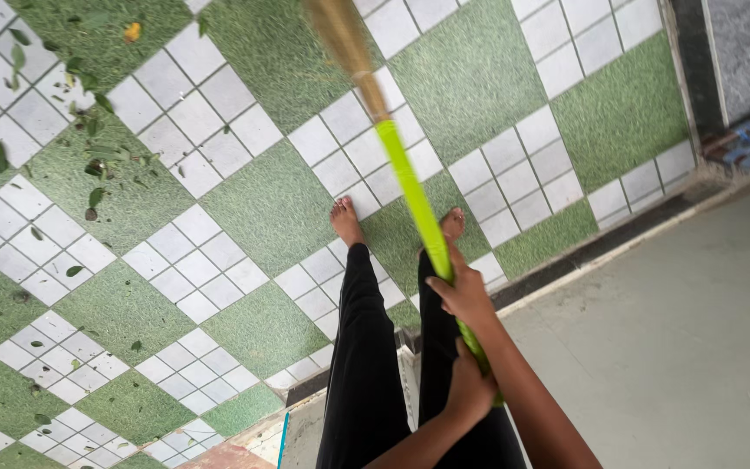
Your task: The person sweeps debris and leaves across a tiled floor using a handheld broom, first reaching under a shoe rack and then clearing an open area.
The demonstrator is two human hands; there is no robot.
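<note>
1. Right hand (464,293): closed around the bright green handle of the broom, the upper of the two grips, arm reaching in from the lower right.
2. Left hand (469,388): closed around the same handle just below the right hand, near its end, with the fingers wrapped round it.
3. Broom (410,178): a green plastic handle running up and away from the hands, joined to a tan grass-fibre head that blurs out at the top edge; its tip is out of view.
4. Feet: the left foot (345,222) and right foot (453,222) stand bare on the floor beyond the hands, legs in black trousers.
5. Tiled floor (253,208): green grass-patterned squares alternating with white small-tile squares, ahead and to the left of the hands.
6. Fallen leaves (88,130): scattered green and dry bits, well apart from the hands, far to the left.
7. Grey ledge (687,330): plain surface to the right of the hands, edged by a dark strip.
8. Step in hand, as judged: a sweeping stroke. The next move calls for a firm two-handed hold and bringing the broom head down towards the leaves.
</note>
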